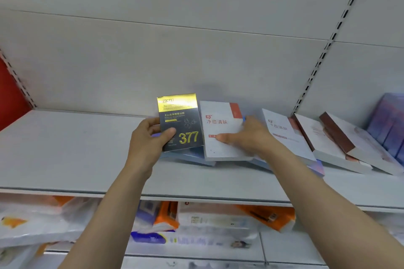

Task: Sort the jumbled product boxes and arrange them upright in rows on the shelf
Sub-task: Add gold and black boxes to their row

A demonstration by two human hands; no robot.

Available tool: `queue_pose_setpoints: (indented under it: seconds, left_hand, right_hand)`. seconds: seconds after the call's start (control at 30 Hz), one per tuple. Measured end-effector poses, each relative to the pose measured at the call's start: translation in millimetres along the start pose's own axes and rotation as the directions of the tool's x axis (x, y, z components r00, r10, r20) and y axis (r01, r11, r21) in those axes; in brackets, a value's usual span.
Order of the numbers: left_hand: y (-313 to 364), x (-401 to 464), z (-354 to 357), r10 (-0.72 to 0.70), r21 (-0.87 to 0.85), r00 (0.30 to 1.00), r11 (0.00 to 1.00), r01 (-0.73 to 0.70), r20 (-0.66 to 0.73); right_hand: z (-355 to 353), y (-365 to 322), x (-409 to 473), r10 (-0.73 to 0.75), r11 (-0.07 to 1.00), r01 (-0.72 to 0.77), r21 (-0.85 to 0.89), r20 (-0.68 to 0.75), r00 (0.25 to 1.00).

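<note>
Product boxes are mid-frame on the shelf (65, 148): left hand (148, 137) grips the dark-and-gold box (181, 122) upright, thumb across its front, while the right hand (249, 135) pinches the white box with red print (220, 129). Both seem to sit on flat bluish boxes (188, 156), so they could slide or tip once released. More boxes (328, 137) lean jumbled at right

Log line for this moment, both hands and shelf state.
left hand: holds black-gold box upright | right hand: grips white box | shelf: other boxes leaning, unsorted
</note>
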State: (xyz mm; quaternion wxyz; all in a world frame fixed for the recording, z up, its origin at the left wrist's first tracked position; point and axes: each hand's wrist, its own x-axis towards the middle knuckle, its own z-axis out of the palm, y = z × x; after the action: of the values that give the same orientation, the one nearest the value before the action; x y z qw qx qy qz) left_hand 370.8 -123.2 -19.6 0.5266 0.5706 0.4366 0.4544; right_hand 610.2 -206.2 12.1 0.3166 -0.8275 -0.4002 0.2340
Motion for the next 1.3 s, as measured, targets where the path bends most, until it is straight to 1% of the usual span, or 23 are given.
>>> queue_pose_setpoints:
  seconds: [0.07,0.17,0.23,0.4,0.53,0.67,0.87,1.0,1.13,1.3]
  left_hand:
    - [-3,-2,-3,0.014,0.01,1.0,1.0,-0.013,-0.028]
    - [-4,-12,-6,0.022,-0.003,0.996,1.0,-0.022,-0.091]
    - [0,-21,-2,0.041,-0.02,0.994,0.999,-0.043,-0.103]
    - [22,-54,36,0.111,-0.045,0.992,0.992,-0.114,-0.057]
    - [36,-88,91,0.145,-0.081,0.989,0.986,-0.145,-0.005]
    - [42,-135,175,0.163,-0.099,0.985,0.983,-0.156,0.061]
    - [49,-218,321,0.187,-0.096,0.962,0.981,-0.171,0.199]
    - [48,-267,413,0.169,-0.117,0.945,0.983,-0.141,0.279]
    - [49,-301,485,0.131,-0.11,0.928,0.989,-0.099,0.349]
    - [54,-309,559,0.145,-0.105,0.913,0.988,-0.113,0.381]
  right_hand:
    - [1,5,-5,-0.012,0.985,0.008,0.175,0.022,1.0]
    - [-3,16,-18,-0.071,0.904,0.091,0.419,-0.062,0.996]
    - [-12,22,-27,-0.102,0.862,0.15,0.484,-0.123,0.987]
    - [-56,47,-54,-0.132,0.807,0.242,0.539,-0.234,0.963]
    - [-108,89,-78,-0.145,0.757,0.294,0.584,-0.289,0.946]
    - [-171,160,-105,-0.138,0.744,0.324,0.585,-0.34,0.93]
    - [-278,289,-151,-0.056,0.749,0.335,0.572,-0.448,0.892]
    - [-339,367,-184,0.004,0.765,0.316,0.56,-0.496,0.868]
    - [-392,426,-202,0.061,0.77,0.28,0.574,-0.503,0.862]
    - [-441,482,-199,0.087,0.78,0.296,0.551,-0.565,0.82]
